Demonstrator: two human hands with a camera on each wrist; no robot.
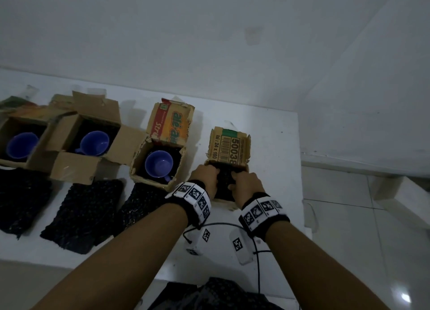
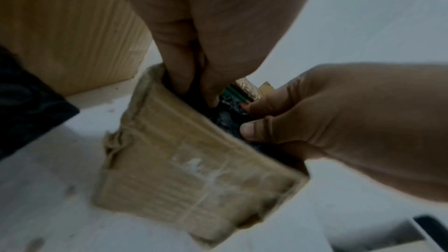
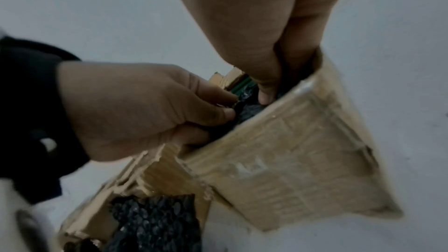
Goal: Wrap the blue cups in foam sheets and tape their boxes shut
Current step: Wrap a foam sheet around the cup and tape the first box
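Four small cardboard boxes stand in a row on the white table (image 1: 274,132). The rightmost box (image 1: 229,202) has its barcode flap (image 1: 229,146) standing up at the back. Both hands reach into it. My left hand (image 1: 215,172) and right hand (image 1: 233,180) curl their fingers on a black foam sheet (image 1: 223,182) bunched inside. In the wrist views the foam sheet (image 2: 227,120) (image 3: 249,112) shows between the fingertips at the box (image 2: 194,160) (image 3: 290,160) mouth. No cup shows in this box. Blue cups (image 1: 159,164) (image 1: 95,143) (image 1: 21,145) sit uncovered in the other open boxes.
Three black foam sheets (image 1: 86,214) (image 1: 22,200) (image 1: 139,205) lie flat in front of the left boxes. Two white marker-tagged devices (image 1: 240,246) with a black cable lie near the table's front edge. The table ends at the right above a tiled floor (image 1: 363,228).
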